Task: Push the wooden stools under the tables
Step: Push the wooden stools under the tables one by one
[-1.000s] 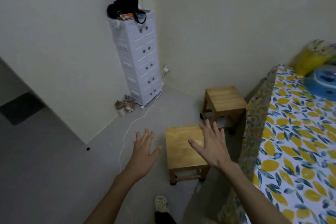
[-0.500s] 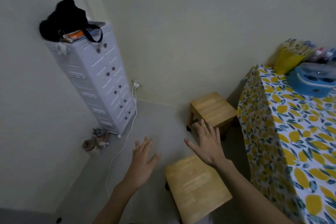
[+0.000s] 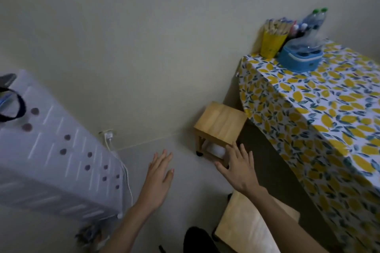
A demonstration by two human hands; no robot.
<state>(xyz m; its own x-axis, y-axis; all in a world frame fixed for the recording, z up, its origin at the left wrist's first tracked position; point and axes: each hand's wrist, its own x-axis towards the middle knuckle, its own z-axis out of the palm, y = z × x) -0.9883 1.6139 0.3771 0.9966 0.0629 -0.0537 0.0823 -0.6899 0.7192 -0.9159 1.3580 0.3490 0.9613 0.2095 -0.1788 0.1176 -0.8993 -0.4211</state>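
Note:
Two low wooden stools stand on the grey floor beside a table [image 3: 308,109] draped in a lemon-print cloth. The far stool [image 3: 221,122] sits near the wall at the table's corner, its right edge just under the cloth's hang. The near stool [image 3: 246,224] lies at the bottom, partly hidden by my right forearm. My right hand [image 3: 238,168] hovers open, fingers spread, in front of the far stool's lower legs; I cannot tell if it touches them. My left hand [image 3: 159,176] is open above bare floor, left of both stools.
A white plastic drawer tower [image 3: 55,158] leans into view at left, with a white cable [image 3: 125,172] running to a wall socket. On the table stand a yellow cup of sticks [image 3: 271,43], a blue container [image 3: 298,57] and bottles. My dark foot [image 3: 197,240] shows at the bottom.
The view has moved forward and to the right, closer to the far stool. Both hands have stayed open and reached ahead; the near stool has slid to the bottom of the frame.

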